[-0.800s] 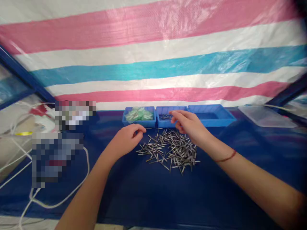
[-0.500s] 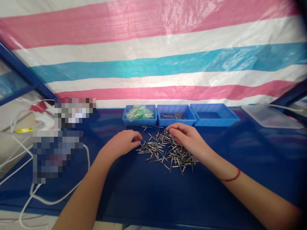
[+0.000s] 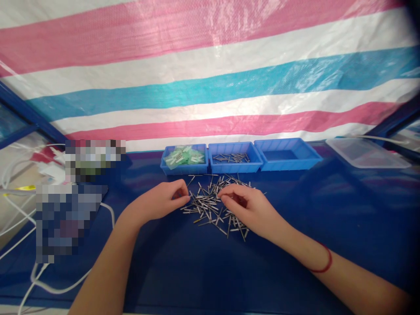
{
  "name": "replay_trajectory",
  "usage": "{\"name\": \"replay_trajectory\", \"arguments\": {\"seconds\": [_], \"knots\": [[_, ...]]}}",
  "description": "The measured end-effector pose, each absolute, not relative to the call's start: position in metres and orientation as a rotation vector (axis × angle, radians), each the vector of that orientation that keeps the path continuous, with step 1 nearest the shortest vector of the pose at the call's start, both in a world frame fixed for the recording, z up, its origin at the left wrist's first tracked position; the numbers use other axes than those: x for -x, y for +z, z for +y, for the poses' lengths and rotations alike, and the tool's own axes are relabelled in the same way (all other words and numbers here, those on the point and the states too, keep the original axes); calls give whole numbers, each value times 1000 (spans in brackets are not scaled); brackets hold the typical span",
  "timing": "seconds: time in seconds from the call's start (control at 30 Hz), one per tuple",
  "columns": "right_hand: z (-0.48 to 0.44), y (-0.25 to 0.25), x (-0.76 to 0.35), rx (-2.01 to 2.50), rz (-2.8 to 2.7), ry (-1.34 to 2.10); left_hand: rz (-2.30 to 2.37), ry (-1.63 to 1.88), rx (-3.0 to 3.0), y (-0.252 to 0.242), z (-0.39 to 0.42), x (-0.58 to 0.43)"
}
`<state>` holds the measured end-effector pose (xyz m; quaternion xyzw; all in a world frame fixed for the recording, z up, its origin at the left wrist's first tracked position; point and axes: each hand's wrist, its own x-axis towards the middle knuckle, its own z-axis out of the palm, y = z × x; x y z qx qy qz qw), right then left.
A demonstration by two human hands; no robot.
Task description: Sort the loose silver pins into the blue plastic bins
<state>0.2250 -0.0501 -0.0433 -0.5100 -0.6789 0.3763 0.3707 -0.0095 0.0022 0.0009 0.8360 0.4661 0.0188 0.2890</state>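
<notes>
Just now, the right hand had come down from over the middle bin to the loose pins on the counter, so its attention seemed to be back on the heap; pins also lay in that bin. The left hand had stayed at the heap's left edge. Both were curled, thumb near forefinger, but I could not tell whether either gripped a pin. The pins were thin, straight and metallic, dull grey with bright glints, strewn crosswise. Behind them, the left bin held crinkled, pale green packets, and the ribbed, smooth blue right bin stood beside the middle one, near a flat, cloudy plastic lid
</notes>
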Motion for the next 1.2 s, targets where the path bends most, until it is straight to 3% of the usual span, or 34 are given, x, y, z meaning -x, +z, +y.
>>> {"name": "replay_trajectory", "arguments": {"seconds": [0.37,1.2], "knots": [[-53,-44,-225,1132,-1536,1112,997,598,-2043,-11,-27,-42],[-56,-42,-230,1146,-1640,856,1023,582,-2135,-23,-31,-56]]}}
